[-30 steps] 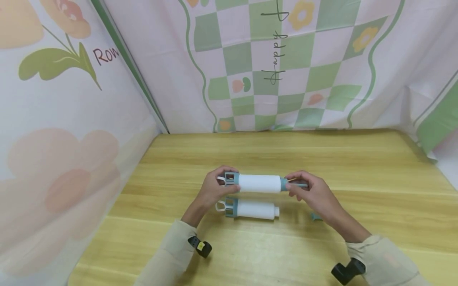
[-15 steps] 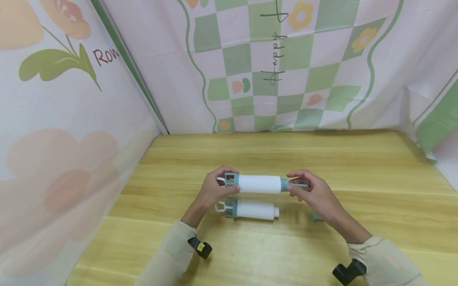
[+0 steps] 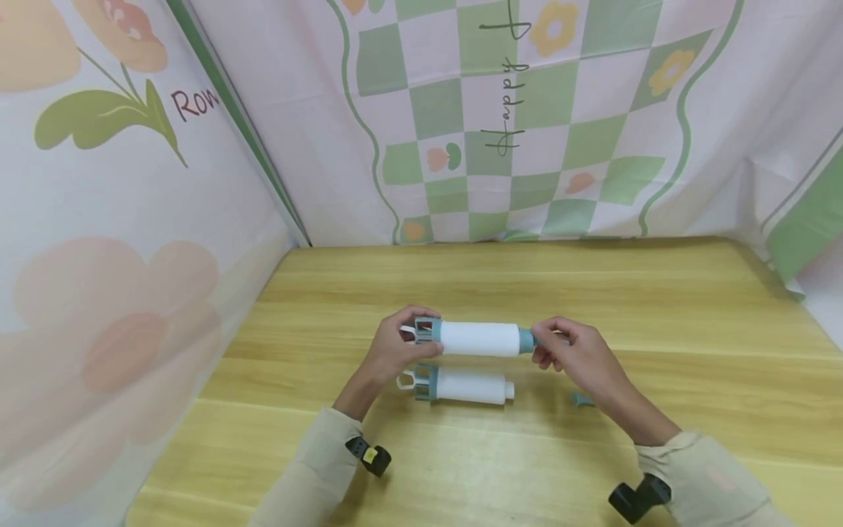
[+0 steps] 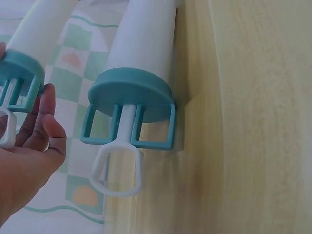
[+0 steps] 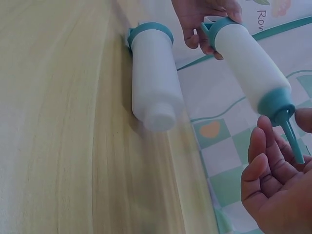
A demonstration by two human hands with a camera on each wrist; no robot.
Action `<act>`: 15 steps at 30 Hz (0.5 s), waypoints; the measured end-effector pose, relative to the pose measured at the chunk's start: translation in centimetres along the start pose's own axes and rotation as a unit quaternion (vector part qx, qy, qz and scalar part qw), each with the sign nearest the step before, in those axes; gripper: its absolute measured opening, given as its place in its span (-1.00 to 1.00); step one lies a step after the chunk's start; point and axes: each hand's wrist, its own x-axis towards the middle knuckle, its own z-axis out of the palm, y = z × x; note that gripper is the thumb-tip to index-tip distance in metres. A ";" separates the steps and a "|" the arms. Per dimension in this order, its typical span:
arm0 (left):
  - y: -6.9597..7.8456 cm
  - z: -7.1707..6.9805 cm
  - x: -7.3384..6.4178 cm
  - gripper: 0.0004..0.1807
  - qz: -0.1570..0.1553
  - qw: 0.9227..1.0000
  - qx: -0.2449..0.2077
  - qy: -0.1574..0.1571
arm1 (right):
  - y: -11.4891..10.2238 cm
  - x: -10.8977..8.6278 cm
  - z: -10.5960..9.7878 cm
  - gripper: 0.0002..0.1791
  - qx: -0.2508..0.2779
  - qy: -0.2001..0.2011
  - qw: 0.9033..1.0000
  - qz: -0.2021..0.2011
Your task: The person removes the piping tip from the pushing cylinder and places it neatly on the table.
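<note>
My left hand (image 3: 392,351) grips the teal, looped end of a large white syringe (image 3: 479,339), held level above the table. In the left wrist view, that hand's fingers (image 4: 41,124) lie around the teal collar and its white pull ring. At the syringe's other end, my right hand (image 3: 586,360) has thumb and fingers about the base of a thin teal nozzle (image 5: 291,136), pinching it. The right wrist view shows the nozzle screwed or pushed onto a teal collar (image 5: 275,102); which, I cannot tell.
A second white syringe (image 3: 470,386) lies on the wooden table (image 3: 500,468) just nearer to me, its right end a bare white neck (image 5: 160,118). A small teal piece (image 3: 581,400) lies below my right hand. Patterned curtains (image 3: 461,110) border the table's back and left.
My right thumb and fingers have shifted their hold at the nozzle, now hiding most of it in the head view. The syringe has edged very slightly right. My left hand stays put.
</note>
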 end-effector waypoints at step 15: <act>-0.1 0.1 0.1 -0.54 0.004 1.000 0.002 -0.002 | 0.2 -0.1 -0.3 -0.59 -0.010 -0.015 0.999 -0.028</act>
